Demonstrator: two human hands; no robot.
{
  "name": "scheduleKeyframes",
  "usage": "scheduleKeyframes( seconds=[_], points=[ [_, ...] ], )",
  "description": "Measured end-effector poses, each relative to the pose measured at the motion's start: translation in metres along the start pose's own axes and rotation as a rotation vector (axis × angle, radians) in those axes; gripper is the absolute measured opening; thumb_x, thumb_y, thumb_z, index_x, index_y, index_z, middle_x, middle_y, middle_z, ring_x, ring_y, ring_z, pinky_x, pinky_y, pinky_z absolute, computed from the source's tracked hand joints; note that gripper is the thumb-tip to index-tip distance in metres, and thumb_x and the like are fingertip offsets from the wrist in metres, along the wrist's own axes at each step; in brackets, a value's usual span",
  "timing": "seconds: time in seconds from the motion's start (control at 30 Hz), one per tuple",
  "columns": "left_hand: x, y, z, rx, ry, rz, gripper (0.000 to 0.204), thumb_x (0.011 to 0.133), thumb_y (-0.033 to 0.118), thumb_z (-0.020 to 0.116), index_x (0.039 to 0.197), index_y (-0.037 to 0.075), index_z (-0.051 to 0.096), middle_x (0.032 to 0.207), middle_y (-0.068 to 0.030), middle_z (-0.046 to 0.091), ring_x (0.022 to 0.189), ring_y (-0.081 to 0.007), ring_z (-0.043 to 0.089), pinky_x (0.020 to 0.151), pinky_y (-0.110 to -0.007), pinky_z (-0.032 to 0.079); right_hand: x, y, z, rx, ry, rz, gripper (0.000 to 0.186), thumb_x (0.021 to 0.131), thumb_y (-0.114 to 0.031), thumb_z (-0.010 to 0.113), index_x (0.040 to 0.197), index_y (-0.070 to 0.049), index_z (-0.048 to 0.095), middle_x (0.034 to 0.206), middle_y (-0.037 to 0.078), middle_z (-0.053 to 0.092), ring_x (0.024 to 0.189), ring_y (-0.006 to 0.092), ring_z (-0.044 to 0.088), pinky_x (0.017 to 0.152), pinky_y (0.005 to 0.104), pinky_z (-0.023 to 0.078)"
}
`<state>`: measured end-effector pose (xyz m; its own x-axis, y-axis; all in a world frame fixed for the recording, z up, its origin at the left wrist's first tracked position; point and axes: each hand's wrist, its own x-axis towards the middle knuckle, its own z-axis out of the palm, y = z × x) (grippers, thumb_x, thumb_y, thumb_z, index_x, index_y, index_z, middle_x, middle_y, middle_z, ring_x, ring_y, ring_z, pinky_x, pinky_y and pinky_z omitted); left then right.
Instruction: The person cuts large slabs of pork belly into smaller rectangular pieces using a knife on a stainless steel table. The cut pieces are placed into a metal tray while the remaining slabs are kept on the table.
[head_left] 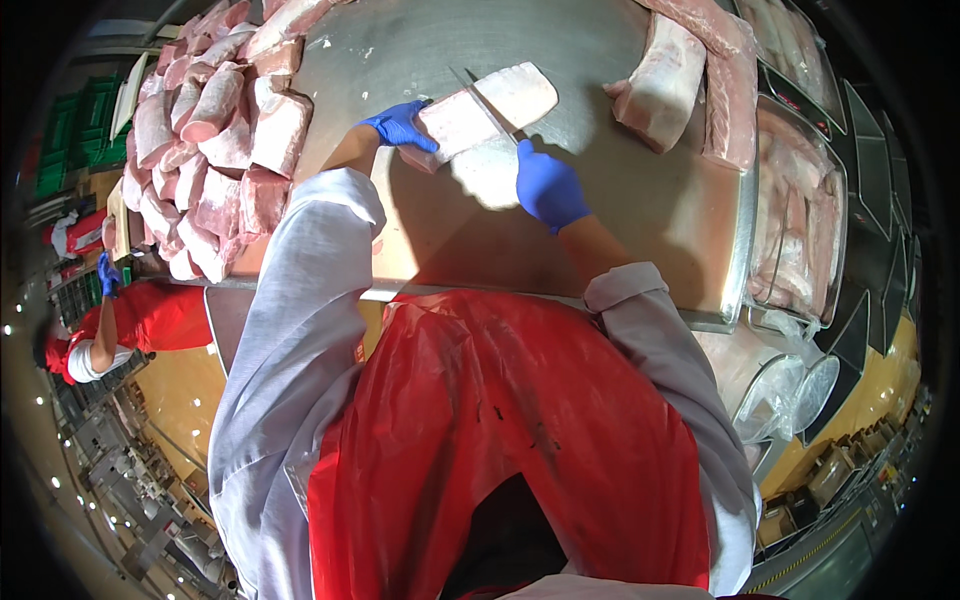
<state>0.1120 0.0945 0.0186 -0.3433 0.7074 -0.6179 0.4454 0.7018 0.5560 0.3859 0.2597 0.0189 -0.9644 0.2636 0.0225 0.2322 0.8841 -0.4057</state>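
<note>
A pale slab of raw meat, pork loin by its look, lies slantwise on the steel table. My left hand, in a blue glove, grips the slab's left end, with the fingers laid over its top. In my blue-gloved right hand is a knife, the fist wrapped round its handle. The blade crosses the top of the slab near its middle, its tip pointing away and to the left. How deep the edge sits in the meat I cannot tell.
Many cut meat pieces are heaped at the left. Longer slabs lie at the right edge. Beyond stand metal bins of meat and a plastic-wrapped container. Co-workers in red aprons are at the far left.
</note>
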Motion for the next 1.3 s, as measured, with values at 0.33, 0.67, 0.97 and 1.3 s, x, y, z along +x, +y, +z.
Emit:
scheduleKeyframes(
  seconds=[0.33, 0.67, 0.97, 1.3],
  points=[
    [0.021, 0.05, 0.009, 0.153, 0.18, -0.087, 0.099, 0.058, 0.056, 0.084, 0.134, 0.0, 0.054, 0.128, -0.0222, 0.061, 0.121, -0.037, 0.057, 0.103, -0.039, 0.044, 0.002, -0.004, -0.026, 0.063, -0.145, 0.081, 0.019, 0.089, -0.008, 0.046, 0.103, 0.003, 0.052, 0.075, 0.022, 0.067, 0.067, 0.0393, 0.068, 0.06, 0.0486, 0.055],
    [0.027, 0.045, 0.006, 0.048, 0.076, -0.072, 0.084, 0.061, 0.039, 0.085, 0.13, 0.0, 0.057, 0.12, -0.0196, 0.066, 0.115, -0.0335, 0.06, 0.1, -0.038, 0.046, -0.015, -0.008, -0.035, 0.048, -0.209, 0.134, 0.026, 0.094, -0.011, 0.042, 0.107, 0.005, 0.057, 0.084, 0.024, 0.068, 0.075, 0.0417, 0.067, 0.066, 0.0509, 0.053],
    [0.039, 0.032, 0.009, 0.011, 0.089, -0.039, 0.083, 0.062, 0.032, 0.086, 0.133, 0.001, 0.055, 0.122, -0.0183, 0.065, 0.116, -0.032, 0.06, 0.101, -0.038, 0.045, -0.006, -0.003, -0.058, 0.036, -0.286, 0.147, 0.025, 0.091, -0.009, 0.042, 0.11, 0.005, 0.052, 0.086, 0.025, 0.068, 0.079, 0.0433, 0.067, 0.072, 0.0521, 0.053],
    [0.041, 0.027, 0.012, 0.064, 0.178, -0.021, 0.078, 0.058, 0.041, 0.085, 0.124, 0.005, 0.064, 0.119, -0.0184, 0.067, 0.113, -0.0338, 0.062, 0.097, -0.04, 0.048, -0.009, -0.001, -0.061, 0.046, -0.293, 0.112, 0.025, 0.091, -0.008, 0.042, 0.109, 0.006, 0.052, 0.086, 0.025, 0.067, 0.08, 0.0428, 0.067, 0.071, 0.051, 0.053]
  ],
)
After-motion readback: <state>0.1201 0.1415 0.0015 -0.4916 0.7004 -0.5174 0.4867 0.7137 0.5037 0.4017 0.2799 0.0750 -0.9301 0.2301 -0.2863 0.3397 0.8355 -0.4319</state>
